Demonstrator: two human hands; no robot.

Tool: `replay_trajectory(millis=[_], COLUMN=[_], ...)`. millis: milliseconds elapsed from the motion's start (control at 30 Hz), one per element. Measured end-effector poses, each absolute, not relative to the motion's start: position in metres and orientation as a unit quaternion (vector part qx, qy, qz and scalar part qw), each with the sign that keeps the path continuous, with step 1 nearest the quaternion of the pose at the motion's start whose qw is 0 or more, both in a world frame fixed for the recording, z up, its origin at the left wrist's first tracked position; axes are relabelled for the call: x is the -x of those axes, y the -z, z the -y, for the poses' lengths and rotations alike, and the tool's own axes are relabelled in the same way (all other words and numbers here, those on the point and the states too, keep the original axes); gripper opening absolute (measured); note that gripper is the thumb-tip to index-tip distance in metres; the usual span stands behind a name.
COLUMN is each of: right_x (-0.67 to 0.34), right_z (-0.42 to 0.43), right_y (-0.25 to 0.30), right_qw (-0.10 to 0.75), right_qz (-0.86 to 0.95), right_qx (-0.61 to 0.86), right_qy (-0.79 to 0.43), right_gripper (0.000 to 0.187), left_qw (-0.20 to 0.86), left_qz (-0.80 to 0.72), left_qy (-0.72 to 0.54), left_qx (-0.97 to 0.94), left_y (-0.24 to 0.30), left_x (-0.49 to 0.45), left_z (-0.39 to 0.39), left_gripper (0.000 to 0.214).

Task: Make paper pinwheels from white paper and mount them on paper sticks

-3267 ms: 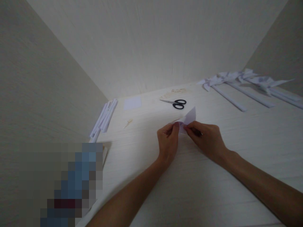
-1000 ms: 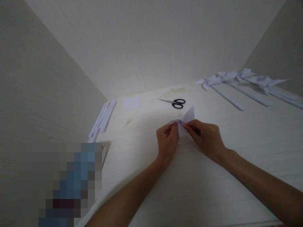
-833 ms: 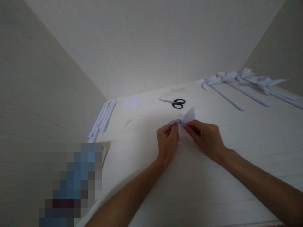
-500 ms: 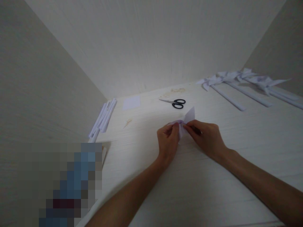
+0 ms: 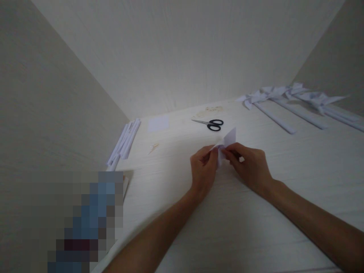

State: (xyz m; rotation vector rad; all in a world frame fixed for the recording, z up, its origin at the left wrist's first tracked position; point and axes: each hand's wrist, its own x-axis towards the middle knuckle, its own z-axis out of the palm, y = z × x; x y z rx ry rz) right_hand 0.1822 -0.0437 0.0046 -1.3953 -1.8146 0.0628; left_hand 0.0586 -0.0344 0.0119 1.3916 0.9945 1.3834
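A white paper pinwheel with folded, pointed blades is held up above the table between my two hands. My left hand is closed, its thumb pressing the folded paper near the middle. Opposite it, my right hand pinches at the pinwheel's centre with thumb and forefinger. Whether a thin stick is also between those fingertips is hidden. Just beyond the hands lie scissors with black handles, blades pointing left.
Rolled paper sticks lie at the left edge, near a square paper sheet. A few toothpicks are left of my hands; small pale bits sit behind the scissors. Several pinwheels on paper sticks rest at right. Walls enclose the table.
Both hands have shifted slightly right with the pinwheel. Its left blade now folds up closer to the centre, and my right fingers have changed their pinch a little.
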Motion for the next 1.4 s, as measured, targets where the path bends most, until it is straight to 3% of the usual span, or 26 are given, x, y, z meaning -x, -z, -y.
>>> replay_trajectory(millis=[200,333,1000,1267,1400], right_x=[-0.183,-0.185,-0.184,-0.183,-0.183], right_z=[0.042,0.04,0.044,0.04,0.04], right_y=[-0.008,-0.009,-0.007,-0.01,-0.009], right_qw=[0.464,0.474,0.388,0.482,0.488], right_qz=[0.67,0.67,0.74,0.657,0.662], right_qx=[0.558,0.542,0.547,0.562,0.54], right_qy=[-0.157,-0.182,0.042,-0.141,-0.181], right_gripper=[0.012,0.01,0.021,0.016,0.013], left_qw=[0.385,0.344,0.357,0.384,0.365], left_qz=[-0.373,-0.396,-0.439,-0.379,-0.356], left_qy=[-0.541,-0.529,-0.506,-0.551,-0.565], left_qx=[-0.648,-0.667,-0.651,-0.636,-0.648], left_y=[-0.01,-0.008,-0.002,-0.004,-0.008], left_x=[-0.053,-0.049,-0.049,-0.049,-0.049], left_z=[0.033,0.029,0.023,0.023,0.027], left_gripper=[0.026,0.026,0.019,0.014,0.016])
